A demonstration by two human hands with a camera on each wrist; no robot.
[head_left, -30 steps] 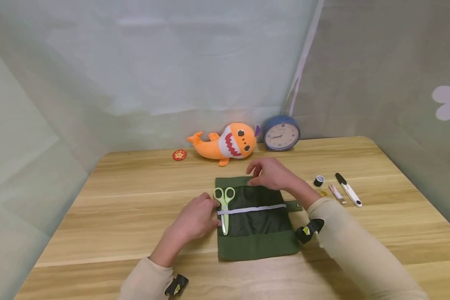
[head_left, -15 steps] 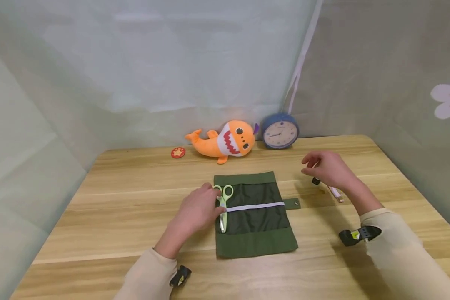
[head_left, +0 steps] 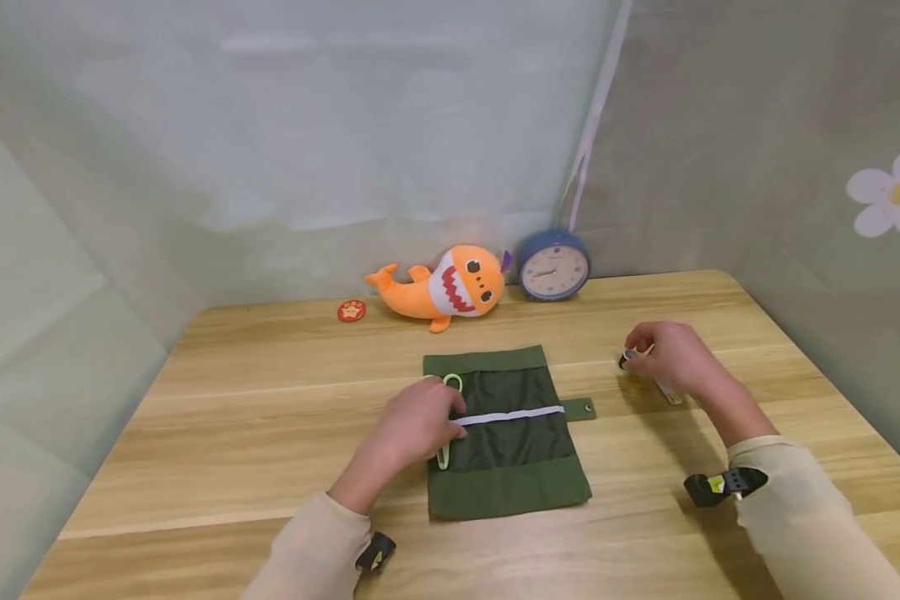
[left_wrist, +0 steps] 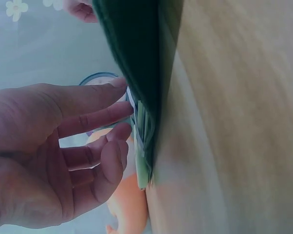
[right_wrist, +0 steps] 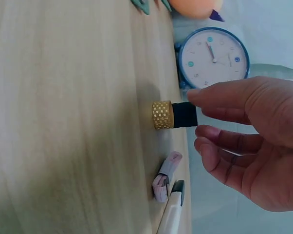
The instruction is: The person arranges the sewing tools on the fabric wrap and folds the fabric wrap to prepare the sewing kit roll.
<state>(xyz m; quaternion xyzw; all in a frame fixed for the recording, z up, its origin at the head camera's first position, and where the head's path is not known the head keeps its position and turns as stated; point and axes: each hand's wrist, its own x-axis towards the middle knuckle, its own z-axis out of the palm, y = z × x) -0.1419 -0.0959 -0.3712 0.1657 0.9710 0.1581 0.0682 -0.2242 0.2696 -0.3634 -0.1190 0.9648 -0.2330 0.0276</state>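
Observation:
A dark green fabric roll [head_left: 510, 492] lies unfolded, a white elastic strip [head_left: 506, 416] across its middle. Light green scissors [head_left: 453, 382] are tucked under the strip at its left side. My left hand [head_left: 420, 421] hovers over them with loose fingers, hiding most of them; in the left wrist view its fingertips are close to the strip, contact unclear. At the right, my right hand [head_left: 675, 357] reaches around a black thread spool [right_wrist: 184, 115]. Its thumb tip meets the spool's edge, the other fingers lying loosely near it. A gold dimpled thimble [right_wrist: 161, 115] stands beside the spool.
A folded pink strip [right_wrist: 166, 175] and a white tool with a black cap [right_wrist: 172, 212] lie near the right hand. An orange shark plush [head_left: 450, 287], a blue clock [head_left: 555, 267] and a red round badge [head_left: 351, 311] line the back. The roll's snap tab [head_left: 581, 408] points right.
My right hand has left the roll's top edge and travelled right to the thread spool. My left hand has shifted slightly right over the scissors.

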